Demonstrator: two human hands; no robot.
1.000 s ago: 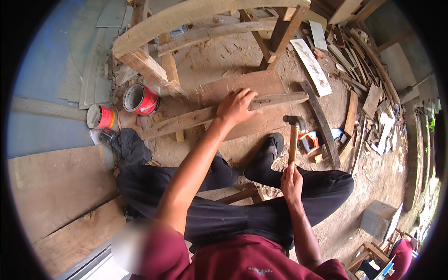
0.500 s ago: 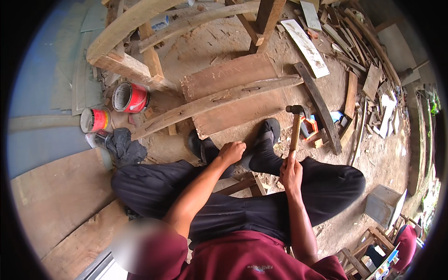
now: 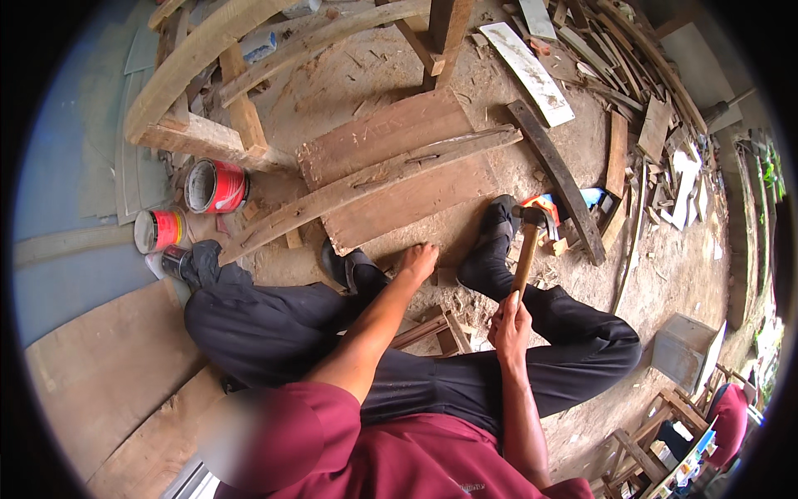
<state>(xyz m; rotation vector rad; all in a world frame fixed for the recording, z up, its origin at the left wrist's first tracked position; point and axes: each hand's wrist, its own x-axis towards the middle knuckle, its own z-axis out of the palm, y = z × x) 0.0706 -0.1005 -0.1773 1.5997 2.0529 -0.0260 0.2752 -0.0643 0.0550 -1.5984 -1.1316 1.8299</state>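
head view: see wooden beam (image 3: 370,180) lying over brown board (image 3: 407,202), touched by neither grip; cannot judge work done or left. note right grip (image 3: 509,328) wrapped round hammer (image 3: 527,256), clear of beam; left grip (image 3: 421,261) curled, seemingly empty, nearer body than beam. log large open-topped red can (image 3: 228,188), smaller red can (image 3: 171,230) near beam's left end; cannot make out contents.

Diffuse daylight, fairly bright; right rim near the greenery (image 3: 769,179) washed out toward white. Shadows soft. Bluish cast on the wall panel (image 3: 71,175) at left. Fisheye bending and black vignette at edges. Hammer (image 3: 527,256) reasonably sharp; pale blurred smear beside the sleeve (image 3: 303,437).
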